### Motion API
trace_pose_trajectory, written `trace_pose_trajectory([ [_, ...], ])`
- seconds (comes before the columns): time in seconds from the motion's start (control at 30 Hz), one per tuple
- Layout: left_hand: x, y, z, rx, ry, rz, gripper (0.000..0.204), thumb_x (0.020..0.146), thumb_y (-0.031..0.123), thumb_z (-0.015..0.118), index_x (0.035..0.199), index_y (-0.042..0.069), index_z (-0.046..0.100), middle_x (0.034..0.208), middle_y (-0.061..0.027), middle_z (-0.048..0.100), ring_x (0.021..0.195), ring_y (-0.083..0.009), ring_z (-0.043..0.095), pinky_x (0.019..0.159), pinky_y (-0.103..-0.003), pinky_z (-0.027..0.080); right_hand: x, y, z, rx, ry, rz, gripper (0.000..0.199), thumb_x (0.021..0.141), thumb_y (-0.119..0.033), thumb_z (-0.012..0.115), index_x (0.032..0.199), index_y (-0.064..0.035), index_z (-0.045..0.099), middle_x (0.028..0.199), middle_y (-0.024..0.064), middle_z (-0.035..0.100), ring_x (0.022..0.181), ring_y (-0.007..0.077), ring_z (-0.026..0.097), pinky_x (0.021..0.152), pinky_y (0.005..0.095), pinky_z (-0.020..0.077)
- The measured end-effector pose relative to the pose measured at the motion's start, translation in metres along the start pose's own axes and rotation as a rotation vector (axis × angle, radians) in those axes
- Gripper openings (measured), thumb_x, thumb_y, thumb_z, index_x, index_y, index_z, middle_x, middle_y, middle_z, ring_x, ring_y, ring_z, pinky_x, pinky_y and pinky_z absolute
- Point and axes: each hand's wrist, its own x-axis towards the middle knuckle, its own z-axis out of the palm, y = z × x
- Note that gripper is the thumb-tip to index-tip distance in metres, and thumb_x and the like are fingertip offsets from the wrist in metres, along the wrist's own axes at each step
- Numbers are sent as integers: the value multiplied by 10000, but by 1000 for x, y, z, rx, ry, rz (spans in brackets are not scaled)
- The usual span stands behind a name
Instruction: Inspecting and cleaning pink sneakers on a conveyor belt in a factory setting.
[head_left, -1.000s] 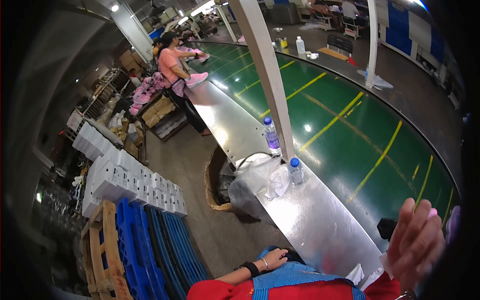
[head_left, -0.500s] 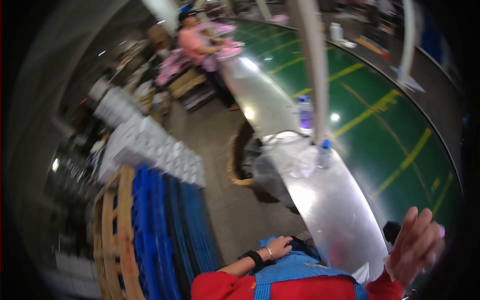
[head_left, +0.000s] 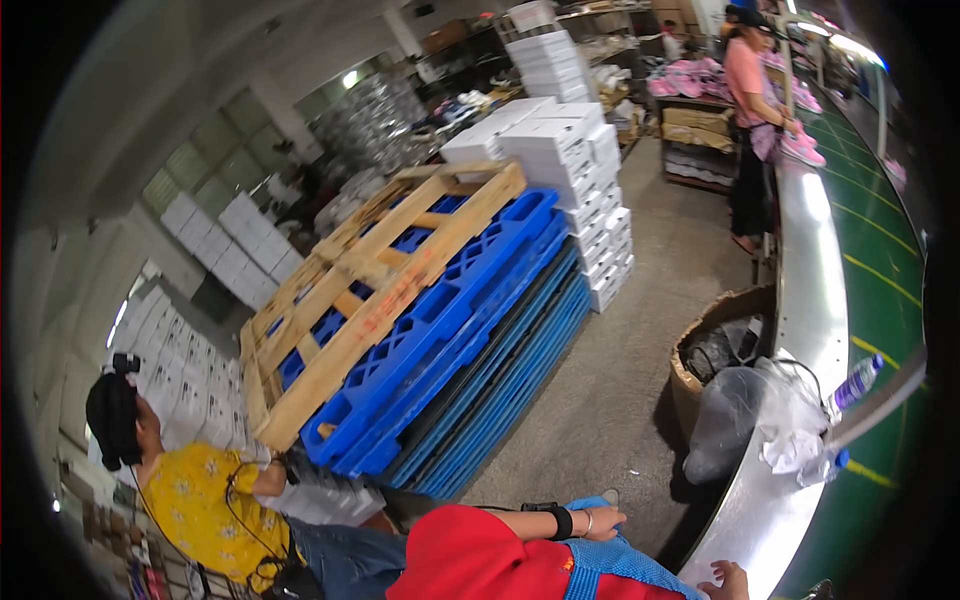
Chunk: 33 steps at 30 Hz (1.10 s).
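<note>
My left hand [head_left: 603, 522], with a dark wristband and a bracelet on its wrist, is at my waist against the blue apron [head_left: 610, 556]. Its fingers are curled in, and whatever may be inside them is hidden. Low over the metal ledge [head_left: 765, 525] hovers my right hand [head_left: 728, 582], fingers bent but apart, with nothing seen in it. Farther along this ledge lie a clear plastic bag [head_left: 735, 415], a crumpled white piece [head_left: 795, 450], a purple-labelled bottle [head_left: 857, 380] and a bottle with a blue cap [head_left: 828, 468].
Blue plastic pallets [head_left: 450, 300] under a wooden pallet [head_left: 390, 275] stand left, with white boxes [head_left: 560, 160] behind. A person in yellow [head_left: 215, 500] is at lower left. Another person [head_left: 755, 100] holds pink shoes [head_left: 800, 148] by the green conveyor [head_left: 880, 240]. A carton [head_left: 690, 335] stands beside the ledge.
My view has swung left, bringing the pallets and the person in yellow into sight. My right hand has dropped from its raised position to low by the ledge. The left hand stays at my waist.
</note>
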Motion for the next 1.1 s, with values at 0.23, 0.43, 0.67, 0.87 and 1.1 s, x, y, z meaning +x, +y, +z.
trace_pose_trajectory([
  [0.23,5,-38,-27,-113,175,-22,408,764,172,517,1115,-26,455,1009,-240,499,934,-368,506,810,-399,407,86,177,57,-607,-406,143,194,825,-280,528,973,-170,587,914,-34,595,867,134,473,768,327,317],
  [0.43,-7,-86,-45,-187,395,-65,418,756,153,514,1121,-37,442,1005,-226,482,931,-360,498,815,-408,404,304,117,60,-727,-498,-193,200,817,-282,533,968,-163,587,903,-28,594,855,140,479,758,326,325],
  [0.67,-86,-168,-83,-220,1091,-542,596,739,132,502,1263,-39,275,1258,-259,322,1158,-394,333,971,-421,290,475,12,70,-813,-626,-489,209,807,-286,540,962,-154,587,887,-19,594,839,148,487,743,325,337],
  [0.87,-198,-239,-181,-169,1431,-981,732,743,214,578,1312,-16,179,1336,-235,218,1233,-380,224,998,-428,258,539,-40,95,-743,-675,-549,217,797,-288,545,956,-146,587,874,-12,593,826,155,494,730,324,348],
  [1.1,-246,-307,-244,-92,1371,-1435,881,686,351,651,1346,68,140,1391,-185,130,1272,-356,158,969,-566,196,615,-72,96,-647,-683,-547,227,786,-291,552,949,-137,587,859,-3,593,810,163,503,716,322,360],
])
